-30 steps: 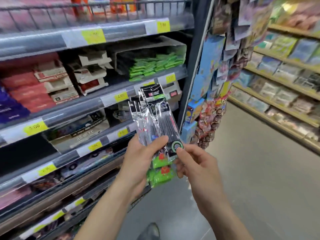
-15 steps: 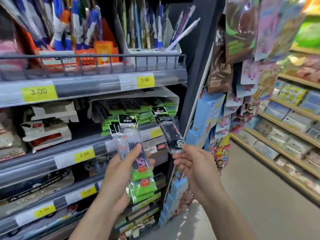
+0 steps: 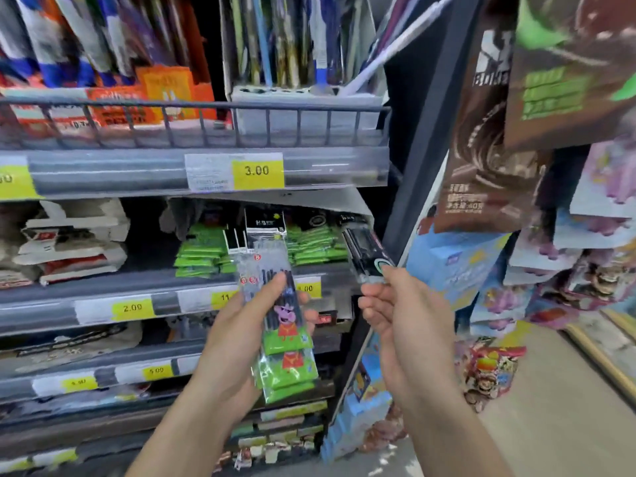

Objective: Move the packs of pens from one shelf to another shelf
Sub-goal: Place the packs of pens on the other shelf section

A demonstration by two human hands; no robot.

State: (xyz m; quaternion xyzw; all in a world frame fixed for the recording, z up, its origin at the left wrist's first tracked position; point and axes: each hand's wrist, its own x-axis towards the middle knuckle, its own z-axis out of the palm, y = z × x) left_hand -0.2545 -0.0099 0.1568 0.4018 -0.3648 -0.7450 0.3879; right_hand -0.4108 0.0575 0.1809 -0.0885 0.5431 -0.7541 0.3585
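My left hand (image 3: 237, 325) grips a stack of clear pen packs (image 3: 278, 315) with green bottoms and a cartoon pig print, held upright in front of the middle shelf. My right hand (image 3: 395, 304) pinches the lower end of one dark pen pack (image 3: 364, 251), which points up and away into a grey cardboard box (image 3: 309, 201) on that shelf. More green pen packs (image 3: 203, 249) lie stacked inside the box. The upper shelf (image 3: 213, 170) has a wire rail and holds upright pens behind it.
Shelf edges carry yellow price tags such as 3.00 (image 3: 257, 171) and 2.00 (image 3: 132, 308). White boxes (image 3: 72, 239) sit at left on the middle shelf. Hanging snack bags (image 3: 495, 139) and toy packs crowd the dark upright at right. An aisle floor (image 3: 564, 407) opens to the right.
The view has tilted upward and closer to the shelves. My right hand has carried the dark pack away from the stack and up to the box on the middle shelf.
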